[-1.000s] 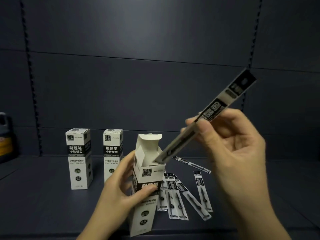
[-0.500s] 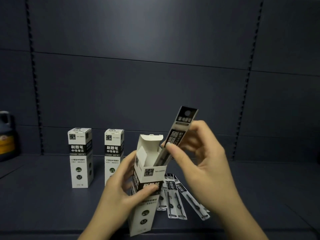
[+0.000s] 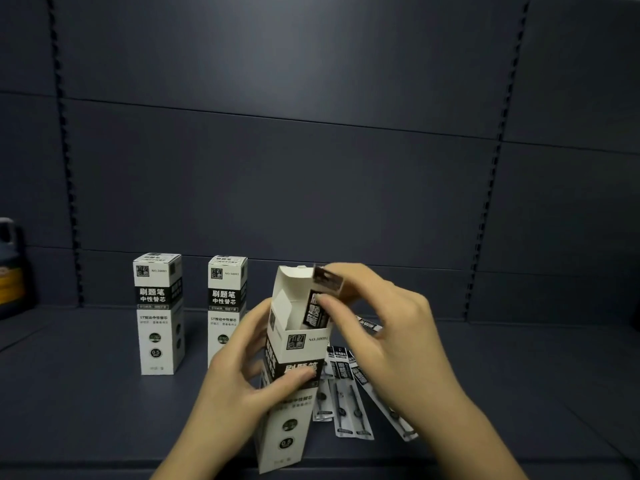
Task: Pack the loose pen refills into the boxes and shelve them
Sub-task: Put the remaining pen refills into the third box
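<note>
Refill packet going into an open box on a dark shelf (image 3: 86,410).

At far left stands a dark jug (image 3: 10,265); next, two closed boxes (image 3: 157,313) (image 3: 227,306) printed "刷题笔 中性替芯", "NO.50001" and "0.5". The left hand (image 3: 242,375) grips the open box (image 3: 294,368), same print, flap up. The right hand (image 3: 381,327) pinches a black-labelled refill packet (image 3: 317,308) partly inside it. Loose refill packets (image 3: 349,393) lie just behind, on the shelf.
</note>
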`<state>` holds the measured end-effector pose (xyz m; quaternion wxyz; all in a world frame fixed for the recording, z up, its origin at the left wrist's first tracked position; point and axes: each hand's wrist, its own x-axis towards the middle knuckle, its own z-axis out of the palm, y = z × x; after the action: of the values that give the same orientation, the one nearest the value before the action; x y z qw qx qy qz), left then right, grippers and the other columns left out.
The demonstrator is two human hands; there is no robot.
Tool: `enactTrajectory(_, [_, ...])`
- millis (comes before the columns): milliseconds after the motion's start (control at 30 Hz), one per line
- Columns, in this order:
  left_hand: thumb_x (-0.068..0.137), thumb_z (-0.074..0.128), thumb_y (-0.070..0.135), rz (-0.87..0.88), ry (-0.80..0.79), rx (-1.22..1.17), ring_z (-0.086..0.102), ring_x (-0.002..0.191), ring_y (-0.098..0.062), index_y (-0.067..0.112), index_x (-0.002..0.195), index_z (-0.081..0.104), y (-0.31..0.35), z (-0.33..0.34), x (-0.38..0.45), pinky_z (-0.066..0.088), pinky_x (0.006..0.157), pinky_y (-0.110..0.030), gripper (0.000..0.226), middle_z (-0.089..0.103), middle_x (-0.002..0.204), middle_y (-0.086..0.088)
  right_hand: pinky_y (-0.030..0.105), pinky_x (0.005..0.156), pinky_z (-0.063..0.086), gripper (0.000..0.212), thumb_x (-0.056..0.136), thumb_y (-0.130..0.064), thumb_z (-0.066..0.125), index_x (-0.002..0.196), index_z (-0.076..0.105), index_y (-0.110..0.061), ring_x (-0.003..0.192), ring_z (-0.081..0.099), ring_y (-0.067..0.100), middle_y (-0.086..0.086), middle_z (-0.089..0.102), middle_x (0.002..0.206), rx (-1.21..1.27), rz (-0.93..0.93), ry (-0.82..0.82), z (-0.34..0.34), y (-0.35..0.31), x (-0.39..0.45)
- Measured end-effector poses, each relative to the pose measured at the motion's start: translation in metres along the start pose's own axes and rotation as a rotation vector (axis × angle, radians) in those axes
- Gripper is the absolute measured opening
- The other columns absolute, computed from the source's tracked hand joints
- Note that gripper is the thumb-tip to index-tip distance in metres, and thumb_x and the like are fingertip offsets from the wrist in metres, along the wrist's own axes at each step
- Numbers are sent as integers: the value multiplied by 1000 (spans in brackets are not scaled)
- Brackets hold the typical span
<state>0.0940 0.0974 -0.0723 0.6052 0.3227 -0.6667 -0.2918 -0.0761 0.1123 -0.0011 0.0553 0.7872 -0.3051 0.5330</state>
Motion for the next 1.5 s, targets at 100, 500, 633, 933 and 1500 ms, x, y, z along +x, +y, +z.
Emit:
enactTrajectory(100, [59,82,12,-7,10,-30,67,110,2,30,130,53,-3,0,1,54,83,-13,79,69,119,23,29,84,46,16,92,-27,55,105,65,-27,87,57,1,-16,64,87,-62,-38,-31,3,2,-2])
enactTrajectory(500, [53,82,35,56,-13,-16,65,108,9,70,108,57,1,4,6,50,82,-5,69,69,116,29,37,106,24,42,100,-47,36,76,64,-26,102,48,3,-20,59,90,-172,-12,-205,13,8,-5])
enactTrajectory(633, [54,82,38,81,-39,18,63,111,9,71,110,55,2,4,6,49,86,-6,71,67,117,31,32,107,19,59,100,-56,27,69,66,-23,112,40,1,-19,54,99,-159,10,-196,19,13,-8])
enactTrajectory(933, [51,91,49,94,-46,-4,65,114,1,61,117,57,-2,0,7,52,89,-13,75,68,123,21,15,108,30,30,97,-42,44,93,70,-30,136,35,16,-15,37,130,126,103,-154,16,21,-14])
enactTrajectory(1500, [55,90,49,58,-20,-32,65,119,-11,55,122,57,-12,0,8,54,96,-26,75,68,127,12,19,93,34,25,97,-37,54,115,60,-22,114,45,13,-9,49,109,-349,620,-433,64,136,-73])
